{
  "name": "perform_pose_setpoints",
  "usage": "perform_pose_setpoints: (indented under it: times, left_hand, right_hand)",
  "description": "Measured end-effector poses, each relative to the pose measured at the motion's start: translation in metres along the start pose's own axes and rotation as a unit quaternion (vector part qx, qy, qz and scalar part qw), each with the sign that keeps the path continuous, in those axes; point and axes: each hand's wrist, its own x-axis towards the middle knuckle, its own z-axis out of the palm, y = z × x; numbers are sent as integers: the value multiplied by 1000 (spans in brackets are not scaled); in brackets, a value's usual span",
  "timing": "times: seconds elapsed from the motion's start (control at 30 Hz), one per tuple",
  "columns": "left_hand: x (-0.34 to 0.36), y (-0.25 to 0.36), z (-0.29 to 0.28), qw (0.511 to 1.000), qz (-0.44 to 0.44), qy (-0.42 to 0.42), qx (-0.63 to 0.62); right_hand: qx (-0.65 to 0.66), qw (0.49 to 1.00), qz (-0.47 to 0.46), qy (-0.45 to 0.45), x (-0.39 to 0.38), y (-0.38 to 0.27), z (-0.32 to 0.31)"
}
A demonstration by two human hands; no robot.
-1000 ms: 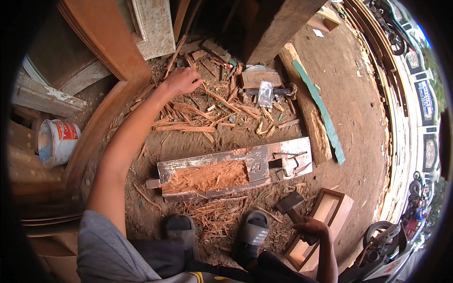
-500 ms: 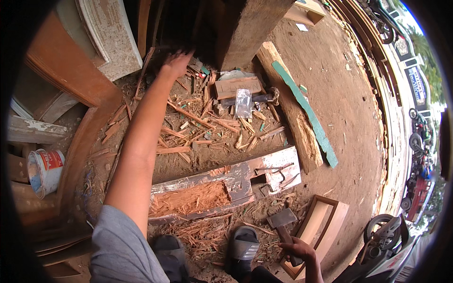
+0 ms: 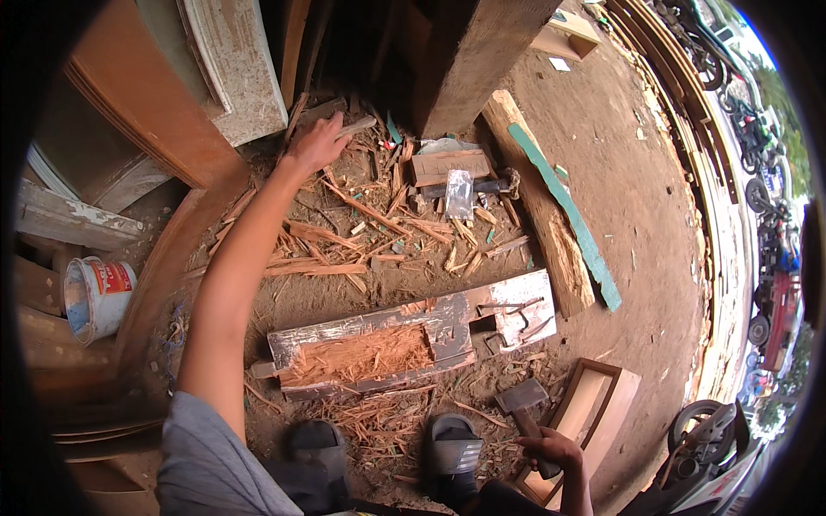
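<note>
My left hand (image 3: 317, 146) reaches far forward, at the debris by the dark opening. Its fingers are closed on a short greyish piece of wood (image 3: 357, 126), partly hidden by the hand. At the lower right my right hand (image 3: 551, 449) grips the wooden handle of a hatchet (image 3: 522, 396), its flat grey head pointing forward. Between my arms lies a weathered wooden board (image 3: 447, 331), with a long rough hollow hacked out of its left part and a smaller notch further right. Two dark bent metal pieces rest on its pale right end.
Splintered wood (image 3: 327, 268) litters the ground. Ahead lie a small brown wooden block (image 3: 449, 166), a hammer (image 3: 495, 185) and a clear plastic packet (image 3: 459, 194). A log (image 3: 551, 224) with a green strip (image 3: 568, 219) lies right. A wooden frame (image 3: 589, 421), bucket (image 3: 99, 297) and motorbike (image 3: 701, 447) stand around.
My left hand, bare half a second ago, now has the piece of wood in it and has drawn slightly back. The right hand keeps its grip on the hatchet. The view has shifted slightly.
</note>
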Motion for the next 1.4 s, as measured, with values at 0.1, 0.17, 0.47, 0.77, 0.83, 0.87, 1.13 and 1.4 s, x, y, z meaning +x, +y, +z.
perform_pose_setpoints:
  times: [0.1, 0.17, 0.47, 0.77, 0.83, 0.87, 1.13, 1.4]
  left_hand:
    - [-31, 27, -20, 996, -18, -64, -64]
    - [-47, 62, -35, 987, 9, -136, -90]
    - [-163, 273, 22, 940, 302, -128, -92]
    - [-199, 358, 105, 940, 331, 46, -62]
    - [-213, 363, 110, 939, 329, 52, -85]
    - [-215, 361, 114, 938, 325, 83, -84]
    - [-212, 346, 124, 920, 325, 136, -172]
    - [-217, 340, 132, 910, 313, 142, -234]
  right_hand:
    - [17, 1000, -17, 9, -2, 9, 3]
    - [49, 997, -44, 32, -6, 18, 6]
    - [371, 922, -62, -95, 12, 52, 50]
    - [647, 657, -130, -365, 60, 84, 96]
    - [650, 647, -133, -376, 57, 89, 91]
    - [648, 649, -133, -376, 56, 90, 87]
    - [505, 832, -153, -173, 47, 84, 84]
    - [644, 674, -140, -333, 52, 83, 87]
